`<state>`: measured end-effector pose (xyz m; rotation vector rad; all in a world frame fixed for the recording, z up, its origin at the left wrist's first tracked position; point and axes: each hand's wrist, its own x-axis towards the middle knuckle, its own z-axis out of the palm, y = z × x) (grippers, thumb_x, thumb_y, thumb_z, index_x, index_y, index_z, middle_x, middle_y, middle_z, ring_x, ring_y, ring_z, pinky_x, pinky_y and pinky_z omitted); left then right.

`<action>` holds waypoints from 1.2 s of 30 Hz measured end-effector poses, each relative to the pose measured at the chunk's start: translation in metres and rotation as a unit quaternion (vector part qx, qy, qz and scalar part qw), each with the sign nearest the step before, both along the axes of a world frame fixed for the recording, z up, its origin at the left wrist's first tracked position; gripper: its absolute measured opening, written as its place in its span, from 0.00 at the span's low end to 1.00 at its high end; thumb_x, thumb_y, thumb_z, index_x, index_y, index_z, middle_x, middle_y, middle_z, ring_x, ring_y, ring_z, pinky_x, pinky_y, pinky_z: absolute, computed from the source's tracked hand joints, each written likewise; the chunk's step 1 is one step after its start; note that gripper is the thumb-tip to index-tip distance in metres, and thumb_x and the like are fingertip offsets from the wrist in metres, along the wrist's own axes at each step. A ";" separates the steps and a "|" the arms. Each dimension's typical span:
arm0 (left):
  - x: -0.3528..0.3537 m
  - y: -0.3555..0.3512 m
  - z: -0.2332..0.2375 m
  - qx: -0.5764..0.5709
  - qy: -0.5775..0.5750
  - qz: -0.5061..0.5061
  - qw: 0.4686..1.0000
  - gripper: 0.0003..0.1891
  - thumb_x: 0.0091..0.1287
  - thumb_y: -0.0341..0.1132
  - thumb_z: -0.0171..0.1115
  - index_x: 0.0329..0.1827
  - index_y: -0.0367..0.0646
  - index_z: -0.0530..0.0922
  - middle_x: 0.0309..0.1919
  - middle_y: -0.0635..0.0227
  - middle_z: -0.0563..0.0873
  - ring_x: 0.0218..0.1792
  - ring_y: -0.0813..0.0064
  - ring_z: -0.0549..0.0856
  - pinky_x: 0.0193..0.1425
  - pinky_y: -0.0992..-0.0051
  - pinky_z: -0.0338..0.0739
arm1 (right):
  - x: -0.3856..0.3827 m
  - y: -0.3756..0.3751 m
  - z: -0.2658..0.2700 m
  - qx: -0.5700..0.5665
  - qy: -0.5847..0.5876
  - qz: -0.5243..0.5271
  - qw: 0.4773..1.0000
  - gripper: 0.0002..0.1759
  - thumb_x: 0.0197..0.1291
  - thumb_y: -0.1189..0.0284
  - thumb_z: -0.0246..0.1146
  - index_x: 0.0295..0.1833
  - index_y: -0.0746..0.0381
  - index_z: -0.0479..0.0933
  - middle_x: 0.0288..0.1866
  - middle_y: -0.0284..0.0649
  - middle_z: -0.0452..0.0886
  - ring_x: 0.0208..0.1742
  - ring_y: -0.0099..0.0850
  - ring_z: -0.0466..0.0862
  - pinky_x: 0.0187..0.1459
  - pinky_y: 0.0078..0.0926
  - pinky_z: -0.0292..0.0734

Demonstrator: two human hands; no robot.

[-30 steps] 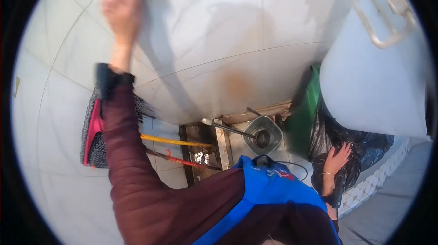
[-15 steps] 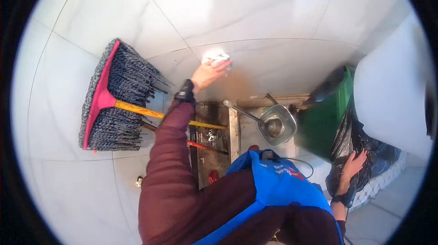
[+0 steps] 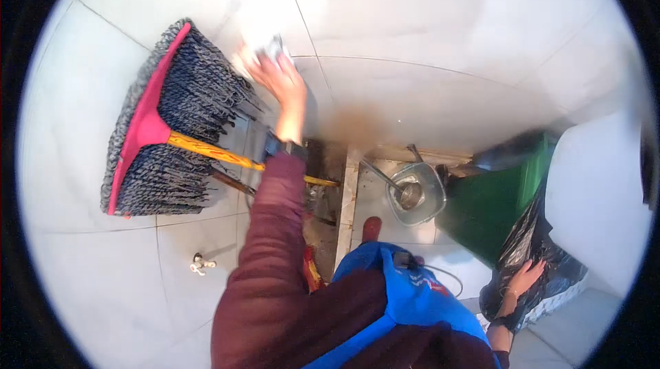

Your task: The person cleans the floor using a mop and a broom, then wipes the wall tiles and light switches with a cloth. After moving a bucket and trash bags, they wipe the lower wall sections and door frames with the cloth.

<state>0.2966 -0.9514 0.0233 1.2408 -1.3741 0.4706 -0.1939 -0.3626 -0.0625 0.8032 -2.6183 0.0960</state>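
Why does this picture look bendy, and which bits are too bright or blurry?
Head view: tile lines curve and corners go black, probably a wide lens; head view: glare whitens the wall near the white cloth; head view: a brown smudge looks fuzzy, maybe on the lens.

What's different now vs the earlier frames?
The left hand, with the white cloth, came down from high on the tiled wall, then went left toward the mop. The camera view shifted too. Nothing was visibly taken hold of or let go. Unchanged: cloth in the left hand, right hand on the black bag.
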 end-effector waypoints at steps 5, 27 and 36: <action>-0.032 0.012 -0.175 0.264 0.599 -0.095 0.750 0.24 0.68 0.32 0.44 0.67 0.39 0.55 0.60 0.56 0.69 0.54 0.58 0.73 0.57 0.56 0.68 | -0.005 0.007 -0.002 0.009 -0.012 -0.005 1.000 0.26 0.68 0.62 0.45 0.64 0.70 0.59 0.68 0.53 0.58 0.68 0.48 0.58 0.68 0.39 0.51; -0.081 0.034 -0.055 -0.061 -0.467 -0.238 0.849 0.21 0.55 0.37 0.57 0.55 0.62 0.75 0.59 0.76 0.70 0.58 0.66 0.65 0.60 0.56 0.60 | 0.018 -0.007 0.015 -0.034 -0.036 0.003 0.999 0.26 0.67 0.62 0.46 0.64 0.68 0.61 0.68 0.52 0.58 0.68 0.49 0.57 0.68 0.39 0.50; -0.040 0.025 -0.037 0.061 -0.687 -0.322 0.649 0.23 0.54 0.34 0.56 0.56 0.52 0.74 0.58 0.78 0.71 0.55 0.75 0.72 0.57 0.69 0.66 | 0.021 -0.008 0.018 -0.050 -0.042 0.011 0.998 0.26 0.66 0.63 0.49 0.63 0.68 0.60 0.68 0.50 0.58 0.68 0.48 0.57 0.68 0.39 0.52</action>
